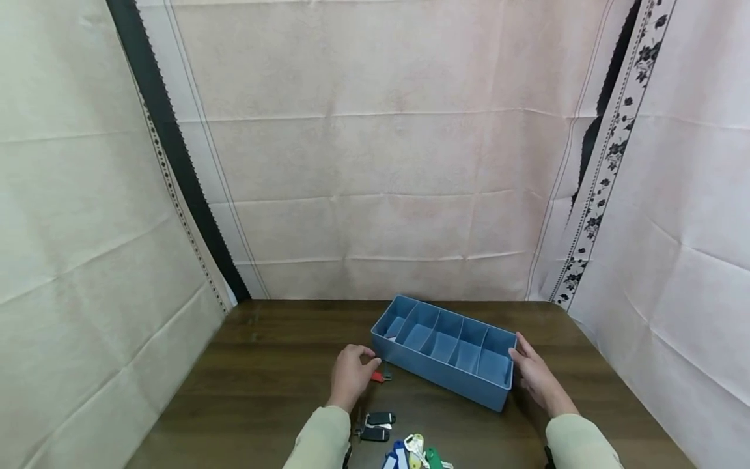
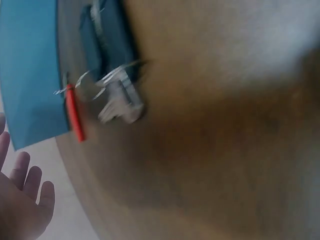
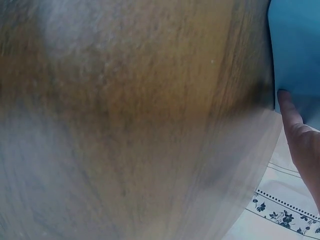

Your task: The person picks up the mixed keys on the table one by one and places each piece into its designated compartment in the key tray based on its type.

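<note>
Blue compartment box: we see this open, divided box (image 1: 441, 380) on a wood-grain table (image 1: 281, 371), right of centre and slanted, its left end farther from us than its right. Something pale (image 1: 392, 339) lies in the leftmost compartment.
Red tag: apparently a key tag with a metal ring, this small piece (image 1: 377, 376) lies just beside the box's near wall, by the left corner.
Risk at the near wall: uneven pushing on the right end could, we judge, swivel the box so that it shoves the red tag or rides over it.
Risk by the left sleeve: two black tags (image 1: 381, 418) lie just right of the sleeve (image 1: 325, 433); a low sweep of the forearm could drag them away.
Left hand: at the box's near left corner (image 1: 349, 374), thumb and forefinger are close with a slight gap, the other fingers relaxed and apart. We see nothing held, and cannot tell whether the fingertips touch the box.
Right hand: at the right end (image 1: 536, 376), it grips the box, thumb over the rim and a finger against the outer wall.
Near middle: blue tags (image 1: 400, 446) and a green tag (image 1: 432, 457) cluster together, partly cut off.
Far side: pale cloth (image 1: 398, 156) hangs behind the table.
</note>
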Demonstrator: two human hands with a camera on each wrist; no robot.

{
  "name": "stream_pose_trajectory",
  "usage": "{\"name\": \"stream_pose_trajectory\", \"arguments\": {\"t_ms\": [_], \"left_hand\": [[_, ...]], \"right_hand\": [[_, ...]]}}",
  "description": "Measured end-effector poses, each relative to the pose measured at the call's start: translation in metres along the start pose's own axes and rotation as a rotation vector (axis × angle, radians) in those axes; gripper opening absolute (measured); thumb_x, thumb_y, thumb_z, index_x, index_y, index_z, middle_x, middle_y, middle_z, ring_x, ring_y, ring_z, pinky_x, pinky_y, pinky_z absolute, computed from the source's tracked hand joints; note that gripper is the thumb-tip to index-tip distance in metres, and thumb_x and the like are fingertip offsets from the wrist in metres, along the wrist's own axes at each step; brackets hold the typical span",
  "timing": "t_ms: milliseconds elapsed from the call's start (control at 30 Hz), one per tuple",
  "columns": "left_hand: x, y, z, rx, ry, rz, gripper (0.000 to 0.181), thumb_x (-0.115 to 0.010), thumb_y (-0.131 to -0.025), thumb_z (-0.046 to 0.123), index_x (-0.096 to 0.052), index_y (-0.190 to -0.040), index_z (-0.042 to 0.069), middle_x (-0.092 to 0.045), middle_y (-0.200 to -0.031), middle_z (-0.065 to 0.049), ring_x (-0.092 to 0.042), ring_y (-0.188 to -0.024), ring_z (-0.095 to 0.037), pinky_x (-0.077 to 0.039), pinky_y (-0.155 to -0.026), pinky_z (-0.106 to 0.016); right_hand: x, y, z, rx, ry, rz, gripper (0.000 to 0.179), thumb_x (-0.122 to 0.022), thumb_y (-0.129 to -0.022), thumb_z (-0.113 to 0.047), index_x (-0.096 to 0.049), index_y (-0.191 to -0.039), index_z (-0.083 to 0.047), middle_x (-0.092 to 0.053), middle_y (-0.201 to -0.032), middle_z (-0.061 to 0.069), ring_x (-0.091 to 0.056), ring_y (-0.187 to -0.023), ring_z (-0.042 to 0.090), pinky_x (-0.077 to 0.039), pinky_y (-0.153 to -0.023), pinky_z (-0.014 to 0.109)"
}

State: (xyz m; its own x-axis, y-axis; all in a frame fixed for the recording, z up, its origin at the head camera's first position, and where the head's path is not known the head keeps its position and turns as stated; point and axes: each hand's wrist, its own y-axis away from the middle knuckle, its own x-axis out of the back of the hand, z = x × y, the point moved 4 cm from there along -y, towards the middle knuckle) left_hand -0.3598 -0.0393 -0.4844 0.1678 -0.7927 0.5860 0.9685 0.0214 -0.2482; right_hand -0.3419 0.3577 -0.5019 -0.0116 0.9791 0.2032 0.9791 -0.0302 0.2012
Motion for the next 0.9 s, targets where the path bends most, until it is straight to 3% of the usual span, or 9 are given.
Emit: {"name": "stream_pose_trajectory", "arguments": {"t_ms": [200, 467, 700, 900], "left_hand": [[-0.015, 0.011, -0.002, -0.02, -0.047, 0.026, 0.01, -0.082, -0.083, 0.02, -0.073, -0.083, 0.015, -0.063, -0.1, -0.006, -0.057, -0.088, -0.025, -0.05, -0.079, -0.046], [-0.024, 0.015, -0.003, -0.018, -0.119, 0.078, 0.013, -0.084, -0.08, 0.019, -0.072, -0.08, 0.015, -0.062, -0.093, -0.005, -0.056, -0.087, -0.025, -0.047, -0.081, -0.048], [-0.033, 0.013, -0.007, 0.002, -0.138, 0.058, 0.014, -0.085, -0.079, 0.019, -0.072, -0.078, 0.016, -0.057, -0.088, -0.001, -0.052, -0.084, -0.022, -0.046, -0.077, -0.043], [-0.036, 0.012, -0.009, -0.033, -0.184, 0.07, 0.015, -0.085, -0.078, 0.018, -0.071, -0.075, 0.014, -0.055, -0.083, -0.001, -0.052, -0.081, -0.022, -0.045, -0.074, -0.044]], "right_hand": [[0.001, -0.001, -0.001, -0.006, -0.003, 0.0, 0.068, -0.032, -0.109, -0.036, 0.015, -0.157, -0.026, 0.013, -0.159, 0.029, 0.002, -0.142, 0.056, -0.013, -0.106, 0.07], [0.0, -0.001, -0.001, -0.005, -0.003, -0.004, 0.068, -0.032, -0.109, -0.037, 0.015, -0.157, -0.025, 0.014, -0.159, 0.028, 0.003, -0.142, 0.056, -0.012, -0.106, 0.07], [-0.001, -0.002, 0.001, -0.014, 0.005, 0.003, 0.068, -0.032, -0.109, -0.037, 0.016, -0.156, -0.026, 0.015, -0.16, 0.026, 0.002, -0.142, 0.055, -0.013, -0.106, 0.07], [0.0, -0.002, 0.0, -0.008, 0.001, 0.002, 0.067, -0.031, -0.109, -0.036, 0.016, -0.156, -0.026, 0.014, -0.16, 0.026, 0.002, -0.142, 0.055, -0.014, -0.106, 0.07]]}}
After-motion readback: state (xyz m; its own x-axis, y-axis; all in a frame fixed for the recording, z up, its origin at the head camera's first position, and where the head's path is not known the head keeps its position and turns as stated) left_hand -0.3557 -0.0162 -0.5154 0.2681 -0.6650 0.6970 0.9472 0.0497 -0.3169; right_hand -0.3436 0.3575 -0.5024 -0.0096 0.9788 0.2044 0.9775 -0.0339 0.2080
